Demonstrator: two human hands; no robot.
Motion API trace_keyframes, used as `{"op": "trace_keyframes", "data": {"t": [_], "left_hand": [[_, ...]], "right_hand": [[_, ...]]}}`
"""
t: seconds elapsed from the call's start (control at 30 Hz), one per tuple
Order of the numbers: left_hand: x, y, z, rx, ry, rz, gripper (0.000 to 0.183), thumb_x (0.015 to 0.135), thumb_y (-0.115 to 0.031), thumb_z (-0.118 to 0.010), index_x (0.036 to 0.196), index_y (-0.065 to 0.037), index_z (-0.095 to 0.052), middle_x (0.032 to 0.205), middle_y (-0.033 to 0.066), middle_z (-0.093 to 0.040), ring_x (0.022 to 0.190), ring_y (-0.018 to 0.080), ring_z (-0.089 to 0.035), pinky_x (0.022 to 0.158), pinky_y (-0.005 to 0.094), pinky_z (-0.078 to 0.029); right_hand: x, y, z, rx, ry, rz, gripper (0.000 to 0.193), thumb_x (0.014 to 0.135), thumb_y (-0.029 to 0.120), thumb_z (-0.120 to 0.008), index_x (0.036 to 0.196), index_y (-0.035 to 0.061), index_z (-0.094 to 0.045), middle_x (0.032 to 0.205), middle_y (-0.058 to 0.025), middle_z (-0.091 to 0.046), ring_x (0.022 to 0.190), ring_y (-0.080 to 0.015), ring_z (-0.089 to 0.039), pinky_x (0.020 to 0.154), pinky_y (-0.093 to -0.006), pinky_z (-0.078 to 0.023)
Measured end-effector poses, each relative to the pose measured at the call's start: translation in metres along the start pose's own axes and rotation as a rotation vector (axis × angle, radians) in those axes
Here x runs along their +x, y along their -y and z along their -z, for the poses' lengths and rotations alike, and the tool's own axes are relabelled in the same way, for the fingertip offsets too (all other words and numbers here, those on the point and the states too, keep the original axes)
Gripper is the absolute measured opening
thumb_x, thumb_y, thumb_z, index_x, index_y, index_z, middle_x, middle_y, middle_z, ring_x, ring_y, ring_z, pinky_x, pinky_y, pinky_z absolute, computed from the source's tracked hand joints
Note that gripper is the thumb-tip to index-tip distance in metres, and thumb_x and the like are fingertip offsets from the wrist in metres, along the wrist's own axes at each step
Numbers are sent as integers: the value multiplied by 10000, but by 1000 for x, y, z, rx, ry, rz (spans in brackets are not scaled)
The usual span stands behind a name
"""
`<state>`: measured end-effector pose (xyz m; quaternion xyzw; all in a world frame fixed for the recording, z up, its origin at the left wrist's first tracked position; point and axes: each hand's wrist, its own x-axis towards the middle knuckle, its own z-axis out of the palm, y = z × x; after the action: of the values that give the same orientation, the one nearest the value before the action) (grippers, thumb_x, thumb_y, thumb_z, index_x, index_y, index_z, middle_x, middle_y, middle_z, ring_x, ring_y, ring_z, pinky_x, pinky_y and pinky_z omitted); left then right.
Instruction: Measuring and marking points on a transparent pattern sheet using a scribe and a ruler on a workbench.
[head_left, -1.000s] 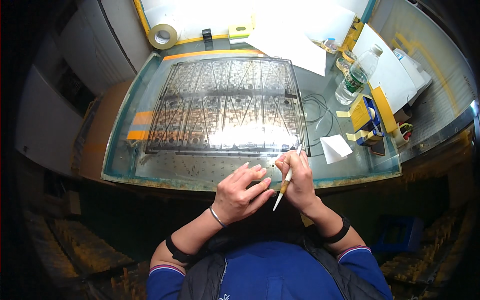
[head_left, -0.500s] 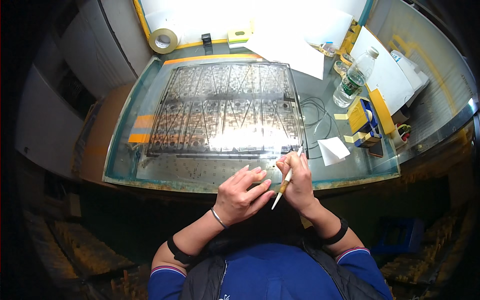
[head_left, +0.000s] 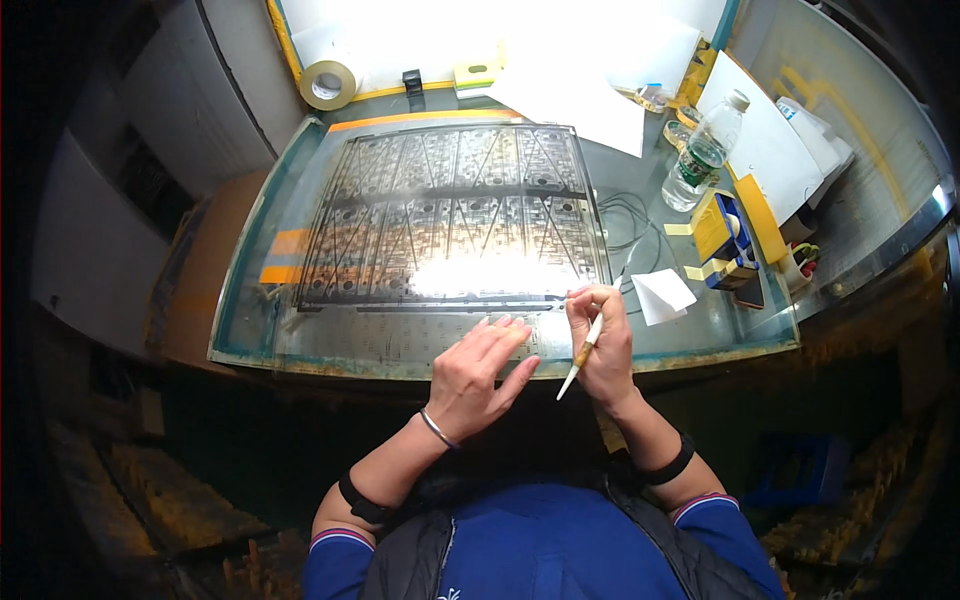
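A dark, see-through film sheet with a dense circuit-like pattern lies flat on the glass-topped table. Bright glare covers its near middle. My right hand, at the sheet's near right corner, is closed around a slim white pen-like tool with a brownish band. One tapered end points down toward me; the other rises past my fingers. Whether the thumb and forefinger also pinch something is too small to tell. My left hand hovers by the sheet's near edge, palm down, fingers stretched out, holding nothing.
On the right stand a plastic bottle, a blue-and-yellow tape dispenser and a folded white paper. Thin cable coils beside the sheet. A tape roll sits at the back left; white paper lies at the back.
My left hand has shifted slightly forward and its fingers have straightened. The right hand has moved a little right, with the tool still in it. The sheet's glare looks slightly different.
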<state>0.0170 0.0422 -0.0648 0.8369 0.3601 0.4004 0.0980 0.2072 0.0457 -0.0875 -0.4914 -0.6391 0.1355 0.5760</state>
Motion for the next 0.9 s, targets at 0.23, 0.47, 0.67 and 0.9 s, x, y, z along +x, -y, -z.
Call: {"op": "trace_keyframes", "data": {"t": [0.23, 0.47, 0.67, 0.9], "left_hand": [[10, 0, 5, -150, -90, 53, 207, 804, -39, -763, 1004, -33, -711, 924, 129, -704, 814, 250, -696, 750, 327, -570], [19, -15, 3, -242, -133, 44, 117, 801, -2, -758, 913, -32, -736, 810, 83, -689, 671, 157, -665, 569, 250, -545], [21, -22, 10, -319, -148, 139, 90, 816, -20, -748, 906, -19, -739, 819, 104, -710, 679, 155, -678, 566, 250, -545], [19, -29, 14, -415, -167, 231, 78, 832, -42, -750, 900, -6, -734, 843, 98, -728, 711, 129, -693, 597, 251, -569]], "right_hand": [[1, 13, -3, 136, -25, 10, 164, 920, 24, -637, 1044, 9, -531, 1095, -172, -607, 996, -263, -619, 830, -337, -518], [-10, 14, 1, 320, 69, -169, 150, 931, 64, -661, 1018, 9, -551, 978, -133, -673, 839, -167, -656, 757, -278, -521], [-10, 34, 0, 353, 24, -117, 155, 907, 51, -696, 1002, 0, -584, 932, -99, -659, 834, -137, -642, 744, -259, -516], [-11, 46, 0, 384, -13, -88, 154, 892, 20, -705, 984, 3, -583, 937, -88, -642, 843, -132, -631, 757, -252, -510]]}}
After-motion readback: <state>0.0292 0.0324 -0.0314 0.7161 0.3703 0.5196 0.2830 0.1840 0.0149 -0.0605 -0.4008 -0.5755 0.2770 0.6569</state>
